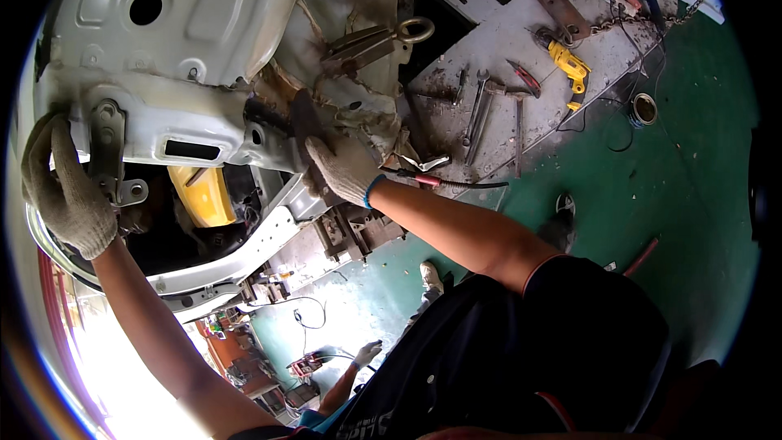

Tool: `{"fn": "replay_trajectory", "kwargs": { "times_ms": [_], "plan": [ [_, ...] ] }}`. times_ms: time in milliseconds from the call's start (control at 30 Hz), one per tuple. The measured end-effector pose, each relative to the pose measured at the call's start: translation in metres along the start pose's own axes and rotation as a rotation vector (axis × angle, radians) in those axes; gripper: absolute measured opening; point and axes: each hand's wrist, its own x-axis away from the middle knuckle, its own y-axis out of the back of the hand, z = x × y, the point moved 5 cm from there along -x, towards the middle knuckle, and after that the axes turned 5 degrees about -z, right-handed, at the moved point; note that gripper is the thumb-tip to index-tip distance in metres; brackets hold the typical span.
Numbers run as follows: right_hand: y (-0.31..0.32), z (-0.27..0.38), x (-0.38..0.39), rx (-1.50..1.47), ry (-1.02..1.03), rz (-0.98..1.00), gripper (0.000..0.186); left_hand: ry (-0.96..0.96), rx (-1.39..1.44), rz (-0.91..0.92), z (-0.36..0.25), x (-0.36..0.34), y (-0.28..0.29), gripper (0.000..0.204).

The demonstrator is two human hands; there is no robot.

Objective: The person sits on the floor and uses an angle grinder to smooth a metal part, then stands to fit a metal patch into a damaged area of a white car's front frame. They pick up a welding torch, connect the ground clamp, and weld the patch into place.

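My left hand, in a pale knit glove, rests at the left end of a silver car body panel, its fingers mostly stretched upward. Just right of it is a metal hinge-like bracket on the panel. My right hand, gloved with a blue cuff, is closed around a dark, flat, strip-like piece at the panel's right end. That piece stands against the torn body metal; its lower part is partly hidden by the hand. A yellow part shows inside the opening below the panel.
Over the torn metal sits a clamp with a ring. A grey platform holds a yellow power tool, wrenches, a hammer, pliers and a chain. A can stands on the green floor. Another person's gloved hand shows below.
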Motion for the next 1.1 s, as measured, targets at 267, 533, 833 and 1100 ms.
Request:
{"fn": "replay_trajectory", "kwargs": {
  "times_ms": [267, 533, 833, 1100],
  "plan": [
    [0.011, -0.034, 0.007, -0.299, -0.267, -0.032, 0.043, -0.101, -0.089, 0.031, -0.005, -0.004, 0.004, 0.021],
    [0.015, 0.01, 0.004, -0.15, -0.26, 0.096, 0.047, -0.092, -0.275, 0.029, -0.01, 0.005, -0.01, 0.023],
    [0.021, 0.007, 0.014, 0.092, -0.233, 0.142, 0.045, -0.364, -0.395, 0.093, -0.009, 0.005, -0.005, 0.023],
    [0.02, 0.006, 0.022, 0.05, -0.177, 0.136, 0.049, -0.537, -0.472, 0.118, -0.025, 0.0, 0.003, 0.028]
  ]
}}
